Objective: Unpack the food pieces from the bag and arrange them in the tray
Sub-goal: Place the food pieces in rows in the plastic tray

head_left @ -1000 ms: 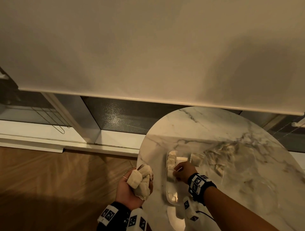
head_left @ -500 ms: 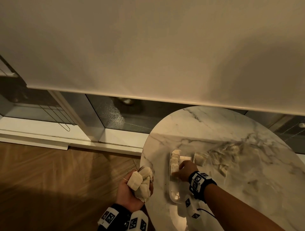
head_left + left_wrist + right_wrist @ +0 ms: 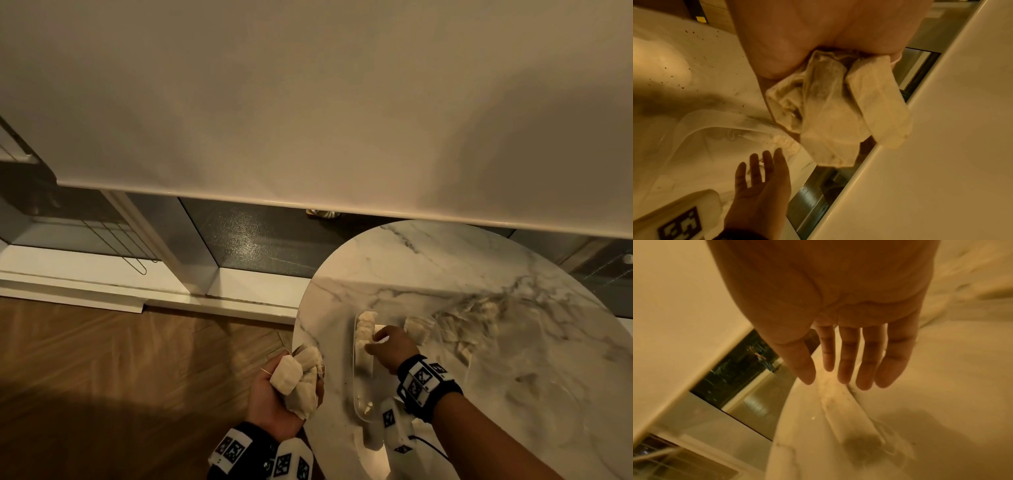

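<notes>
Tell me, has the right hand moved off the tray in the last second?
No. Against the tray, the right hand stays over its middle, beside the row of food pieces along its left wall.

One clear tray [image 3: 354, 387], one marble tabletop [image 3: 445, 274], two hands; the small pale tea-bag-like pieces are too blurred to count.

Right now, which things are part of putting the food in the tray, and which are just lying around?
Part of the job:
- pale pieces gripped in the left hand
- clear tray, with a row of pieces
- right hand, fingers straight, over the tray

Just around:
- marble table
- wooden floor
- window blind
</notes>
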The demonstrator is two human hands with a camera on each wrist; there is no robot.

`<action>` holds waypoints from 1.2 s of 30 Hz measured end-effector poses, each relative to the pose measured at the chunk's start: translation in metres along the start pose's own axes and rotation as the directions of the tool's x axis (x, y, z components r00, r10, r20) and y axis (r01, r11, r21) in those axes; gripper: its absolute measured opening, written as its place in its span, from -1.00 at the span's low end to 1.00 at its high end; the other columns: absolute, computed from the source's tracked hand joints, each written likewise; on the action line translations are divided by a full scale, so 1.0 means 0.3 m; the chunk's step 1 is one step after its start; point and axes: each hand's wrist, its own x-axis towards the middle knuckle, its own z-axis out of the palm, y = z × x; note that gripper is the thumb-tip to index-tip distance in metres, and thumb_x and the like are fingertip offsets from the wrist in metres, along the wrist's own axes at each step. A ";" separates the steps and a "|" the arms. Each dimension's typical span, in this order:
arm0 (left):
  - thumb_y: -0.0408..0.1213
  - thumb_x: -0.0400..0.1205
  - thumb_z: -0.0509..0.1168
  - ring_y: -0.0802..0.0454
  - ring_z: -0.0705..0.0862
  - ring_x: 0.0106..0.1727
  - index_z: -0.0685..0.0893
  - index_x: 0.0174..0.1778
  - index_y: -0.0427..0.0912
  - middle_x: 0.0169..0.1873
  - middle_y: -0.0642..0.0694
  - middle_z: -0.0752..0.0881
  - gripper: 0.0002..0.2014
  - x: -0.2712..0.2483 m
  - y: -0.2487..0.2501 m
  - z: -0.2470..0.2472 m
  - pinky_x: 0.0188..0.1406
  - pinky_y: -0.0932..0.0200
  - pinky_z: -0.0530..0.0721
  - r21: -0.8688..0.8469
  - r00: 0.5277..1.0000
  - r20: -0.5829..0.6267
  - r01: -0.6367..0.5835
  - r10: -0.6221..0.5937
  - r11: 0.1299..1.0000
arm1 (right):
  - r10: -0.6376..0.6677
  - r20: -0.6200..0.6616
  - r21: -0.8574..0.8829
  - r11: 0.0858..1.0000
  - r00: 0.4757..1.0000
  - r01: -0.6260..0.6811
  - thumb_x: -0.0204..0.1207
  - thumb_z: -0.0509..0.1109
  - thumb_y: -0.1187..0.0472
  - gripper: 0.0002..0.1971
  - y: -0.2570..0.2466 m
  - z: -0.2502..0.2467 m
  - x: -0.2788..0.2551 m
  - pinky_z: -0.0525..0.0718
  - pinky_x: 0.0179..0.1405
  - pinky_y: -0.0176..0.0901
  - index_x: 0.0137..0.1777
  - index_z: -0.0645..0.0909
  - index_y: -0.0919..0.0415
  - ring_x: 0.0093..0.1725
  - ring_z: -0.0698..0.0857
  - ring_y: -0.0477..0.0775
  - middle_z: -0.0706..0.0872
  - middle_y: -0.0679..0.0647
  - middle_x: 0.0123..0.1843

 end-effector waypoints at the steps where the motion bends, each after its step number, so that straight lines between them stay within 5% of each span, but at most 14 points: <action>1: -0.16 0.41 0.47 -0.13 0.70 -0.26 0.81 -0.09 -0.28 -0.17 -0.20 0.73 -0.72 0.003 -0.004 0.008 -0.26 -0.04 0.78 -0.011 1.000 0.004 0.007 -0.006 1.000 | -0.033 -0.010 0.057 0.998 0.999 0.034 0.39 0.57 0.07 -0.82 -0.009 -0.008 -0.021 0.78 -0.04 0.02 -0.08 0.67 0.05 -0.07 0.77 0.11 0.75 0.04 -0.12; 7: -0.10 0.69 0.14 -0.16 0.75 -0.37 0.67 0.13 -0.25 -0.27 -0.25 0.74 -0.68 0.021 -0.031 0.071 -0.27 -0.06 0.80 0.014 0.996 0.041 0.077 -0.077 0.997 | -0.291 0.080 0.465 0.857 0.953 0.223 0.59 0.45 0.05 -0.87 -0.112 -0.068 -0.272 0.70 -0.29 -0.18 -0.01 0.73 0.08 -0.20 0.78 0.00 0.82 0.10 -0.12; 11: -0.07 0.62 0.23 -0.22 0.80 -0.13 0.64 0.40 -0.26 0.09 -0.31 0.76 -0.51 0.046 -0.046 0.107 -0.09 -0.06 0.76 0.072 0.991 0.086 0.091 -0.097 0.993 | -0.418 0.102 0.340 0.868 0.903 0.363 0.52 0.50 -0.08 -0.82 -0.134 -0.100 -0.320 0.64 -0.24 -0.31 -0.01 0.78 -0.03 -0.16 0.75 -0.18 0.81 -0.10 -0.10; 14: -0.07 0.68 0.18 -0.22 0.81 -0.17 0.59 0.45 -0.29 0.04 -0.31 0.78 -0.51 0.059 -0.064 0.141 -0.18 -0.06 0.78 0.098 0.988 0.116 0.089 -0.100 0.991 | -0.411 0.036 0.227 0.891 0.911 0.393 0.42 0.59 -0.08 -0.79 -0.127 -0.109 -0.316 0.67 -0.26 -0.25 -0.04 0.79 -0.01 -0.19 0.74 -0.18 0.81 -0.09 -0.13; 19: -0.06 0.62 0.21 -0.24 0.78 -0.16 0.74 0.27 -0.32 0.02 -0.32 0.78 -0.53 0.070 -0.087 0.175 -0.14 -0.04 0.72 0.135 0.981 0.150 0.103 -0.123 0.986 | -0.432 -0.129 0.273 0.850 0.893 0.451 0.39 0.62 0.15 -0.88 -0.111 -0.114 -0.344 0.77 -0.15 0.03 -0.30 0.75 -0.03 -0.29 0.76 -0.05 0.81 -0.01 -0.28; 23: -0.06 0.68 0.17 -0.24 0.78 -0.14 0.77 0.22 -0.35 0.00 -0.34 0.79 -0.54 0.084 -0.097 0.172 -0.05 -0.07 0.68 0.144 0.982 0.152 0.088 -0.110 0.986 | -0.480 -0.182 0.262 0.818 0.858 0.512 0.41 0.59 0.10 -0.90 -0.105 -0.141 -0.373 0.73 -0.14 -0.16 -0.29 0.75 -0.04 -0.21 0.73 -0.11 0.80 -0.11 -0.24; 26: -0.07 0.70 0.14 -0.22 0.77 -0.22 0.78 0.16 -0.37 -0.09 -0.33 0.78 -0.54 0.090 -0.094 0.159 -0.19 -0.02 0.75 0.132 0.985 0.133 0.097 -0.114 0.987 | -0.501 -0.195 0.366 0.760 0.843 0.537 0.45 0.58 0.17 -0.91 -0.105 -0.162 -0.376 0.72 -0.12 -0.13 -0.25 0.74 0.09 -0.13 0.74 -0.05 0.79 0.00 -0.22; 30: -0.10 0.66 0.18 -0.20 0.77 -0.27 0.81 -0.06 -0.37 -0.14 -0.26 0.78 -0.58 0.071 -0.086 0.140 -0.22 0.00 0.76 0.121 0.982 0.140 0.107 -0.123 0.987 | -0.447 -0.178 0.616 0.643 0.876 0.454 0.50 0.51 0.44 -0.93 -0.125 -0.194 -0.382 0.75 -0.10 0.14 -0.19 0.68 0.39 -0.22 0.71 0.09 0.74 0.26 -0.27; 36: -0.13 0.61 0.21 -0.13 0.72 -0.16 0.77 -0.05 -0.32 -0.10 -0.17 0.73 -0.66 0.068 -0.051 0.090 -0.19 -0.01 0.74 0.091 0.987 0.117 0.098 -0.109 0.991 | -0.330 -0.177 0.725 0.593 0.927 0.349 0.52 0.37 0.58 -0.86 -0.116 -0.228 -0.344 0.78 -0.06 0.22 -0.19 0.61 0.38 -0.20 0.73 0.16 0.70 0.25 -0.29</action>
